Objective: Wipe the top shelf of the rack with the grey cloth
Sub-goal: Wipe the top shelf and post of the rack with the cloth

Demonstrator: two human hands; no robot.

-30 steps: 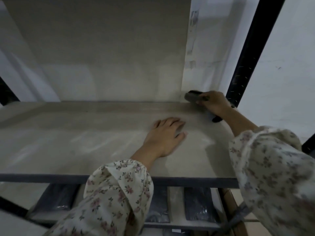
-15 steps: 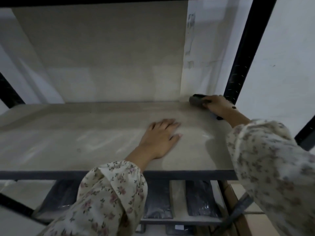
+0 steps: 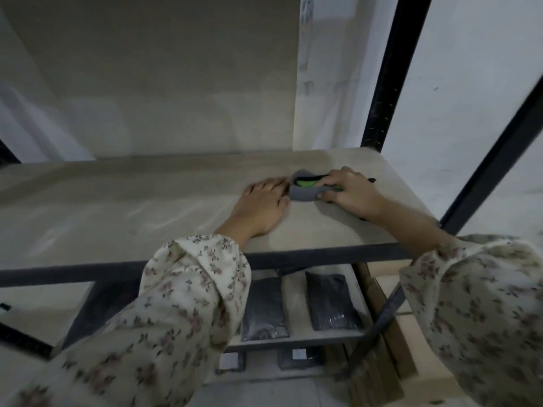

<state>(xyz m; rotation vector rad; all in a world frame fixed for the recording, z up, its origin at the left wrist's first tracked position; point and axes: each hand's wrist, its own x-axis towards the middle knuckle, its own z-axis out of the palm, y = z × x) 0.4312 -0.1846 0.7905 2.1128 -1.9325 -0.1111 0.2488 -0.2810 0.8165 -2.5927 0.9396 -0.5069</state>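
The top shelf (image 3: pixel 117 207) is a pale beige board with a dark metal front rail. My right hand (image 3: pixel 351 192) grips the folded grey cloth (image 3: pixel 304 193), which shows a green inner side, and presses it on the shelf towards the right. My left hand (image 3: pixel 261 208) lies flat on the board, fingers together, its fingertips close to the cloth's left edge. Floral sleeves cover both forearms.
A black upright post (image 3: pixel 390 74) stands at the shelf's back right corner, and a diagonal black bar (image 3: pixel 493 160) runs along the right. A beige panel backs the shelf. Dark plastic-wrapped packages (image 3: pixel 330 301) lie on the lower shelf.
My right hand has pulled the cloth from the back right corner towards the front and left, up to my left hand. The left hand stays flat on the board.
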